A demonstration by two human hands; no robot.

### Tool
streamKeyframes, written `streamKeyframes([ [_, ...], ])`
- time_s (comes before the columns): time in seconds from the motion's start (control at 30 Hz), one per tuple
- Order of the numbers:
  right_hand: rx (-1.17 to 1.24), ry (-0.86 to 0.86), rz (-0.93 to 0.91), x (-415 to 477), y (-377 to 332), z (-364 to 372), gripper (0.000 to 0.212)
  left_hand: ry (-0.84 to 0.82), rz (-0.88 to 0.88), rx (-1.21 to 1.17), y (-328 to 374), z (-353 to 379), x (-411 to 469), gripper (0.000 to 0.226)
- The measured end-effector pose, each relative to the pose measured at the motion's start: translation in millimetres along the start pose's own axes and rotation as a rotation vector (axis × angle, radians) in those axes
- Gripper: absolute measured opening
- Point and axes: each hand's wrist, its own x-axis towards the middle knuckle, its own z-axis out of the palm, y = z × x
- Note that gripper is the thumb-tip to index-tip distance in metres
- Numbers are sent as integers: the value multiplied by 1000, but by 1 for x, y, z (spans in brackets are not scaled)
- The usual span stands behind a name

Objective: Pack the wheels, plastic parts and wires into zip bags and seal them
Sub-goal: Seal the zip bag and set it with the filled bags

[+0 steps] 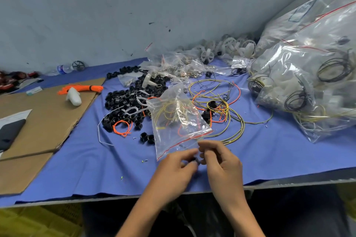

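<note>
Both left hand [176,168] and right hand [221,163] fingers [208,147] pinch zip bag [179,121] mouth, blurred.

Colours: cloth [106,159] solid periwinkle blue; zip bag [173,140] clear with red seal stripe, bagged wires [165,109] yellow and orange; loose wires [223,105] right of it yellow-green, orange, black; ring pile [123,100] left black; far wheels [207,55] translucent white; cardboard [48,117] plain brown, tie bundle [84,88] on it bright orange; wall [115,15] grey-blue.
</note>
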Motion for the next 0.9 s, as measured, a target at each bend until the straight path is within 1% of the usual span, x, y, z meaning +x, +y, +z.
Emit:
streamKeyframes([
  [0.03, 10, 2, 1, 0, -1, -1, 36, 109, 22, 43, 2, 5, 10, 29],
  [0.1, 19, 1, 6, 0, -1, -1, 34, 400, 65, 162, 6, 10, 26, 28],
  [0.13, 25, -3, 8, 0, 0, -1, 34, 528, 117, 221, 8, 11, 31, 29],
  [0.17, 28, -4, 12, 0, 0, -1, 35, 611, 171, 277, 10, 11, 35, 29],
  [0.2, 33, -8, 14, 0, 0, 0, 35, 645, 191, 322, 10, 11, 40, 28],
  [0.23, 30, -13, 19, -1, 0, 0, 35, 620, 177, 376, 9, 10, 46, 23],
  [0.27, 27, -18, 22, -1, 1, 0, 35, 547, 128, 452, 7, 9, 50, 20],
  [0.33, 18, -20, 24, -1, 1, -1, 36, 396, 18, 611, 2, 9, 56, 23],
  [0.37, 15, -20, 28, -1, 1, -1, 37, 372, 0, 646, -1, 10, 56, 22],
  [0.47, 10, -24, 30, -1, 1, 0, 38, 428, -3, 713, -8, 14, 50, 19],
  [0.53, -1, -33, 30, -1, 1, 0, 38, 413, -10, 767, -12, 13, 48, 17],
  [0.67, -10, -47, 43, -2, -1, -1, 39, 388, -58, 780, -12, 6, 51, 22],
  [0.8, -11, -63, 46, -3, -3, 0, 42, 379, -47, 784, -18, 0, 55, 30],
  [0.9, -13, -64, 50, -3, -1, 0, 43, 299, -90, 861, -27, 2, 60, 45],
])
